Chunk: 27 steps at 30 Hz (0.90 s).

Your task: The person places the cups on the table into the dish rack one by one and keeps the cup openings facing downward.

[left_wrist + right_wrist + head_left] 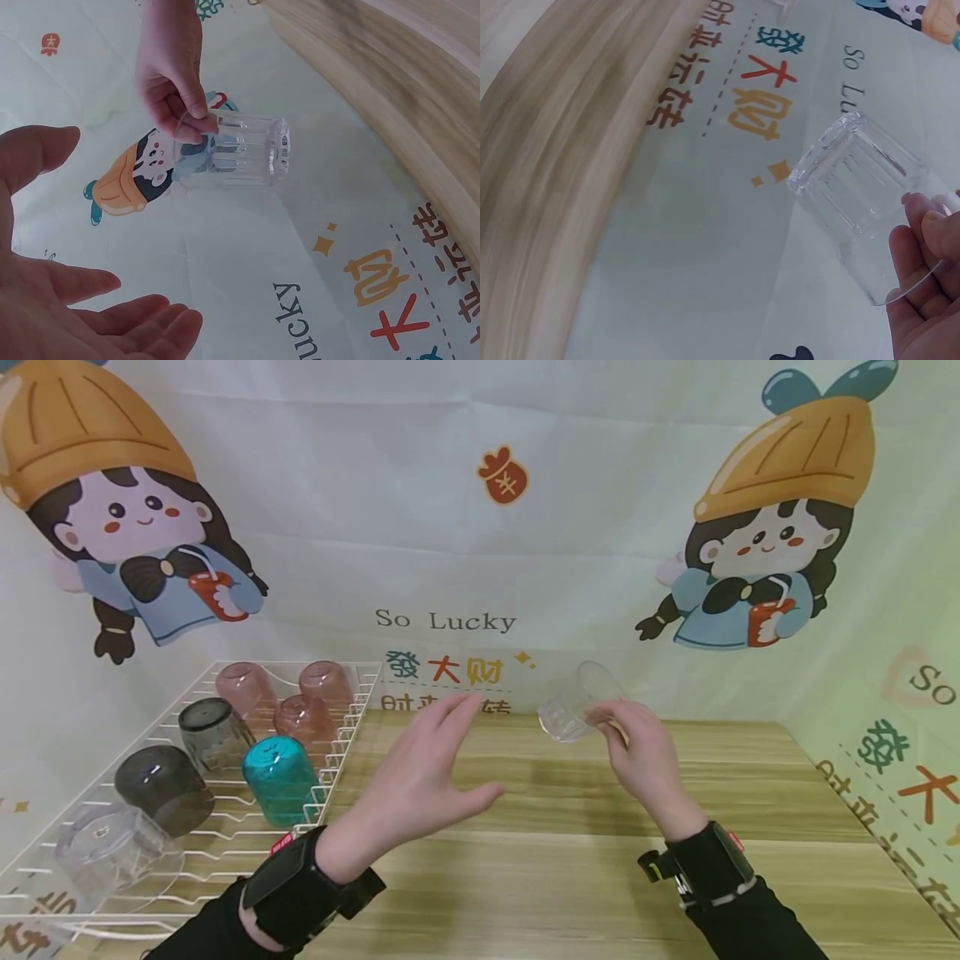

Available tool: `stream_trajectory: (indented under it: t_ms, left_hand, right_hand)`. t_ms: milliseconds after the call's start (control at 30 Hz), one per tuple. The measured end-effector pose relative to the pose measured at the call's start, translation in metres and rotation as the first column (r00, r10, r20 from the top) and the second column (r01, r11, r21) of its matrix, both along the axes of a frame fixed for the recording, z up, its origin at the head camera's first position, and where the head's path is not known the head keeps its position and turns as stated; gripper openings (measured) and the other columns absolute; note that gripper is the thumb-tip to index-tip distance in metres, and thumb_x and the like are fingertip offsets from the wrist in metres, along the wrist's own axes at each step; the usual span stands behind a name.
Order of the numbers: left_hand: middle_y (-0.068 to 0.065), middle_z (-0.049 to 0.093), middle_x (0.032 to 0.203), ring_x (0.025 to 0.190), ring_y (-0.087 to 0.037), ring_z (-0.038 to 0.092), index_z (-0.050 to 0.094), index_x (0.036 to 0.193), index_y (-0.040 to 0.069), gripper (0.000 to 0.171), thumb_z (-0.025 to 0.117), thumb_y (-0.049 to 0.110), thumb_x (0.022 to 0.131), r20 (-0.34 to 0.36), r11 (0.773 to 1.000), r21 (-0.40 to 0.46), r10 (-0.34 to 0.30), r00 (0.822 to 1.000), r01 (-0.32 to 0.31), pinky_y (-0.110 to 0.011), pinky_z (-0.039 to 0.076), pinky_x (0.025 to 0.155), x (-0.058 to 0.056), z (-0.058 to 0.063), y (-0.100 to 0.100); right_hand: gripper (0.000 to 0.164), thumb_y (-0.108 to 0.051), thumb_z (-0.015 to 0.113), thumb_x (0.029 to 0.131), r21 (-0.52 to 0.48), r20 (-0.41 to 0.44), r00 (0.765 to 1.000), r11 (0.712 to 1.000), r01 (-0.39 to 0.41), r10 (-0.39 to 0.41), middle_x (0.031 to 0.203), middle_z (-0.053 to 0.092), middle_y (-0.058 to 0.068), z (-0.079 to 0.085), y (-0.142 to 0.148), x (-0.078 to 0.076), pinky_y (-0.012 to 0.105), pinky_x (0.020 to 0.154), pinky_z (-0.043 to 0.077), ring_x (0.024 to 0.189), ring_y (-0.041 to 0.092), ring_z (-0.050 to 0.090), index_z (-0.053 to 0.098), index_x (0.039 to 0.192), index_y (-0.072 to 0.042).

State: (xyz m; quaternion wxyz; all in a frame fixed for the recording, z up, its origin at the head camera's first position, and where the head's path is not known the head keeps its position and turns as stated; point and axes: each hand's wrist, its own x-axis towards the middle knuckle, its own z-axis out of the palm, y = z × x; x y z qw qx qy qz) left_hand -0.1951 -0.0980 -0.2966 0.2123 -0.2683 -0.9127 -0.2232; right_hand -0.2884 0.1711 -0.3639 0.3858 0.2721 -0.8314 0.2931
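Note:
In my right hand (pixel 643 756) is a clear glass (pixel 566 717), pinched near its rim between thumb and fingers. The glass is tilted above the table, its thick base low and toward the left. Seen in the right wrist view, the fingertips (pixel 919 217) overlap the wall at the open end of the glass. My left hand (pixel 408 785) hovers over the table left of the glass, apart from it, with fingers extended, thumb spread and nothing held. The left wrist view shows both the left palm (pixel 45 315) and the glass sideways.
A white wire rack (pixel 45 917) stands on the left. Upside-down cups sit on it: three pink ones (pixel 243 687), two grey ones (pixel 165 789), a teal one (pixel 279 781) and a clear one (pixel 116 852). Printed cloth (pixel 450 560) hangs behind the wooden table (pixel 525 893).

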Motion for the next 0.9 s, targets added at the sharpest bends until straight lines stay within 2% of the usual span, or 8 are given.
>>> stream_trajectory:
  t_ms: [167,400,567,733,900]
  left_hand:
    - [-0.011,0.038,0.146,0.132,-0.028,0.039,0.029,0.148,0.010,0.096,0.078,0.041,0.072,0.023,1.000,0.030,0.008,1.000,-0.008,-0.046,0.037,0.107,-0.003,0.000,0.001]
    - [-0.011,0.036,0.148,0.134,-0.028,0.036,0.028,0.148,0.010,0.097,0.078,0.043,0.072,0.022,0.998,0.065,0.009,1.000,-0.010,-0.047,0.034,0.109,-0.005,-0.001,0.005]
    - [-0.009,0.032,0.150,0.137,-0.027,0.032,0.025,0.150,0.013,0.097,0.077,0.042,0.073,0.021,0.992,0.123,-0.004,1.000,0.002,-0.047,0.030,0.112,-0.004,0.000,0.008]
    - [-0.006,0.033,0.149,0.136,-0.025,0.032,0.025,0.150,0.015,0.098,0.079,0.039,0.072,-0.015,0.982,0.185,-0.031,0.999,0.033,-0.046,0.028,0.113,-0.003,0.002,0.011]
    - [-0.006,0.031,0.151,0.138,-0.024,0.029,0.024,0.150,0.016,0.098,0.079,0.038,0.072,-0.029,0.972,0.230,-0.043,0.999,0.049,-0.049,0.026,0.113,-0.002,0.004,0.013]
  right_hand:
    - [0.020,0.010,0.067,0.079,-0.044,-0.027,0.999,0.998,-0.036,0.034,0.091,0.070,0.008,0.004,-0.001,0.008,0.037,0.085,0.049,0.093,0.026,0.062,0.067,0.093,-0.005]
    - [0.021,0.012,0.064,0.081,-0.150,-0.023,0.997,0.985,-0.083,0.080,0.092,0.070,0.009,0.010,-0.005,0.022,0.030,0.106,0.039,0.096,0.025,0.062,0.067,0.095,-0.003]
    - [0.022,0.013,0.062,0.083,-0.237,-0.022,0.992,0.963,-0.127,0.125,0.093,0.069,0.009,0.014,-0.009,0.031,0.026,0.107,0.038,0.096,0.021,0.061,0.067,0.097,-0.003]
    - [0.023,0.014,0.061,0.083,-0.293,-0.051,0.982,0.937,-0.188,0.181,0.092,0.069,0.011,0.020,-0.013,0.041,0.027,0.108,0.038,0.095,0.013,0.061,0.067,0.098,-0.002]
    - [0.023,0.015,0.061,0.082,-0.333,-0.064,0.975,0.916,-0.223,0.214,0.092,0.069,0.012,0.027,-0.017,0.052,0.030,0.108,0.038,0.095,0.010,0.062,0.067,0.097,-0.001]
